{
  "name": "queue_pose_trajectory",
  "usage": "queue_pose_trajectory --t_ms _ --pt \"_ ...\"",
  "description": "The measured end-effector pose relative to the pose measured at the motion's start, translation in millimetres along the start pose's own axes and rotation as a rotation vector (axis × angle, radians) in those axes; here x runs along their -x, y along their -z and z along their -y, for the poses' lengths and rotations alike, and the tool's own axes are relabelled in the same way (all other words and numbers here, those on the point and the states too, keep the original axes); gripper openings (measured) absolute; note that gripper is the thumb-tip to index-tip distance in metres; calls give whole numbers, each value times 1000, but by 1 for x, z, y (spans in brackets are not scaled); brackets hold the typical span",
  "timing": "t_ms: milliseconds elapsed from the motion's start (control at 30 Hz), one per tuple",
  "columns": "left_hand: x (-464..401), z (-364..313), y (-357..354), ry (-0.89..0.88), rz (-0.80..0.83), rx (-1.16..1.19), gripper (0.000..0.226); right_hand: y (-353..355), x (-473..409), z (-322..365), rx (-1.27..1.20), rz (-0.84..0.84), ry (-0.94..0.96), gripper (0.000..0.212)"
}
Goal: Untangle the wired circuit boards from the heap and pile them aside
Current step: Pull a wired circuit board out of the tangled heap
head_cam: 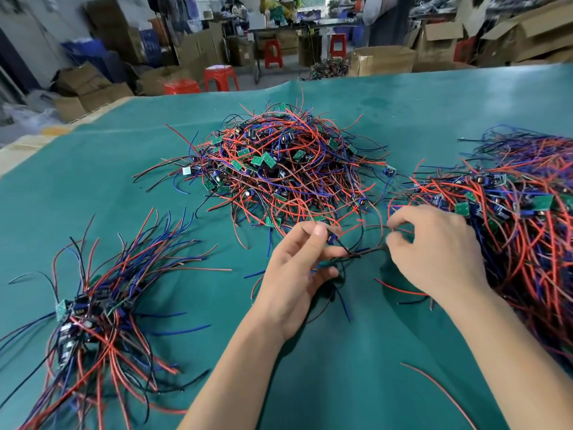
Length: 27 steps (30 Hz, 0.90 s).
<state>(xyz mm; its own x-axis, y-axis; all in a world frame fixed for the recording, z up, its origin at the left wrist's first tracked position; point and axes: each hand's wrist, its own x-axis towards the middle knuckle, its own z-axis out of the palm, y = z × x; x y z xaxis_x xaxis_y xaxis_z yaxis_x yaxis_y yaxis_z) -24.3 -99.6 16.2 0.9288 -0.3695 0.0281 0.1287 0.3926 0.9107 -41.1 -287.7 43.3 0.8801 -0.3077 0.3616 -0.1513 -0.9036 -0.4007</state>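
Both hands meet low over the green table cover [372, 352]: my left hand [297, 271] pinches a small blue-bodied board [331, 238] between thumb and forefinger, while my right hand [434, 246] curls its fingertips round the dark wires [362, 252] that run from that board, drawing them taut between the two hands.

Just beyond my fingers rises the tangled heap [285, 169], a mound of red, blue and black leads studded with little green boards. A second, larger tangle [511, 218] lies against my right wrist. Well to the left, near the table edge, sits the sorted pile [93, 308], its boards bunched together and wires fanned outward. One loose red wire [440, 395] lies alone under my right forearm.

I judge each board light and stiff, its leads thin, springy and quick to snag on neighbours. The solder joints look like the weak spot, so I would hold the board by its body and edges and let the wires slide free through loose fingers, not yank them by their ends.

Cardboard boxes [381, 60] and red stools [220, 76] crowd the blurred workshop behind.
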Motion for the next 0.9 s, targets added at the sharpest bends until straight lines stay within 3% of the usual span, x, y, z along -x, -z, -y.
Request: queue_pose_trajectory --t_ms 67,167,333,433,600,767,900 --pt "0 -2 1 39 0 57 25 2 1 7 -311 -57 58 16" --pt "-2 -3 1 83 14 175 26 4 6 19 -597 44 130 20" --pt "-5 0 4 89 0 220 38 2 16 31 -881 505 171 23" --pt "-5 2 3 62 -7 163 45 -5 15 30 -909 437 96 22" --pt "1 6 -3 29 75 64 32 -11 11 23 -840 360 -20 36" --pt "1 8 -3 -11 6 -94 38 -15 8 18 -993 445 -89 12" --pt "-1 12 -1 0 14 -154 23 -10 5 15 -1162 508 -149 5"
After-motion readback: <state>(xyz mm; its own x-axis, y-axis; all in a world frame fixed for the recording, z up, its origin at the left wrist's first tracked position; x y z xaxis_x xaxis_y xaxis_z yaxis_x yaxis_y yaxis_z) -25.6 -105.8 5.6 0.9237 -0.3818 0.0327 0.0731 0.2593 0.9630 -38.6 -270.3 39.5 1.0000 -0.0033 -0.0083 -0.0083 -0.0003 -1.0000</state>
